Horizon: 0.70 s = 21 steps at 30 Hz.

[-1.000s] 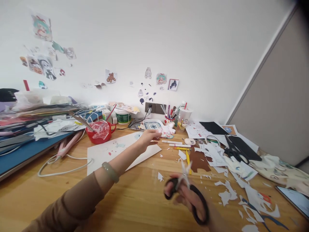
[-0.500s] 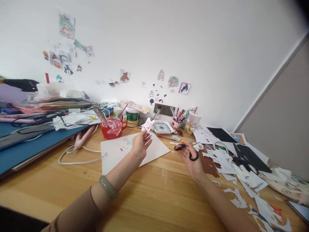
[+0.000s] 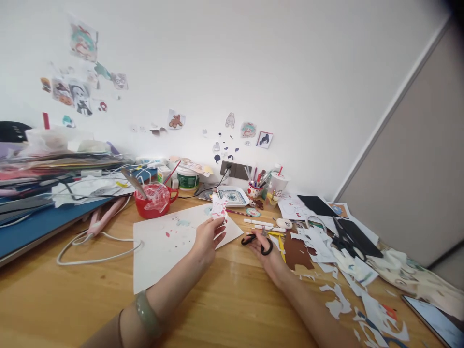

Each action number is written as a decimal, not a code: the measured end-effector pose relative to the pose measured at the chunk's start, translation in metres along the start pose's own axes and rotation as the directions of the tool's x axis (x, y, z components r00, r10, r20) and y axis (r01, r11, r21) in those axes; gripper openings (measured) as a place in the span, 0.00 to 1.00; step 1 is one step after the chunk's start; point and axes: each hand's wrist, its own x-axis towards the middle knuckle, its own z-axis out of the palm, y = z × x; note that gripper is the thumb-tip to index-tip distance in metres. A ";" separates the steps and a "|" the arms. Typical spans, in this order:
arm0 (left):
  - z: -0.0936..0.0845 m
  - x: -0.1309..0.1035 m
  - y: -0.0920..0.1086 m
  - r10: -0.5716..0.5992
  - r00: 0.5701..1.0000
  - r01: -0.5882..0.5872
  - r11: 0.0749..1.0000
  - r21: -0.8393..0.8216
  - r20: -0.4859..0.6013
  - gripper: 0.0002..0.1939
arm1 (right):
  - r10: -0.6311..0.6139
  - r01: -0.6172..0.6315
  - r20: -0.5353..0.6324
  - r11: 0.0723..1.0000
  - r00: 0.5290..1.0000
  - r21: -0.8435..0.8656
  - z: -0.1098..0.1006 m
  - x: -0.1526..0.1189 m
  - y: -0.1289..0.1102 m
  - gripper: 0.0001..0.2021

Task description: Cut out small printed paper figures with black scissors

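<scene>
My left hand (image 3: 207, 240) pinches a small white paper cutout (image 3: 218, 205) with pink and red markings between thumb and fingers. It hovers at the right part of a large white sheet (image 3: 155, 256), on which small coloured scraps lie. My right hand (image 3: 271, 261) lies palm up by the table, fingers curled round black-handled scissors (image 3: 253, 237), blades pointing away. How the fingers sit in the handle loops is partly hidden. Just beyond the scissors are white pens (image 3: 258, 223) and a white oval object (image 3: 284, 223).
Brown paper (image 3: 297, 253) and many paper offcuts (image 3: 337, 302) cover the right side, with larger black scissors (image 3: 346, 239). A red mug (image 3: 152, 205), a patterned tray (image 3: 232, 196), a pen cup (image 3: 255, 189) and a lidded drink cup (image 3: 277, 186) stand behind. A white cable (image 3: 97, 262) loops at left.
The view has swung right. The cutout in my left hand has come lower and nearer. My right hand with the scissors has moved closer to the left hand.
</scene>
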 end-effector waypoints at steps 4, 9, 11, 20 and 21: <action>-0.001 -0.003 -0.011 -0.043 0.996 0.035 0.994 0.101 0.083 0.09 | -0.044 0.036 -0.091 0.996 0.995 -0.083 -0.006 -0.002 -0.009 0.15; 0.001 -0.012 -0.030 -0.141 0.965 0.063 0.943 0.328 0.222 0.13 | -0.029 0.019 -0.090 0.993 0.996 -0.114 0.007 -0.012 -0.018 0.17; 0.002 -0.016 -0.034 -0.156 0.948 0.047 0.931 0.362 0.277 0.12 | -0.021 0.011 -0.091 0.994 0.996 -0.110 0.014 -0.015 -0.018 0.18; 0.005 -0.020 -0.033 -0.166 0.933 0.015 0.903 0.428 0.319 0.12 | 0.007 -0.019 -0.126 0.996 0.992 -0.092 0.013 -0.015 -0.019 0.15; 0.006 -0.021 -0.032 -0.179 0.927 0.020 0.901 0.433 0.330 0.12 | 0.008 -0.019 -0.127 0.996 0.992 -0.089 0.012 -0.015 -0.020 0.15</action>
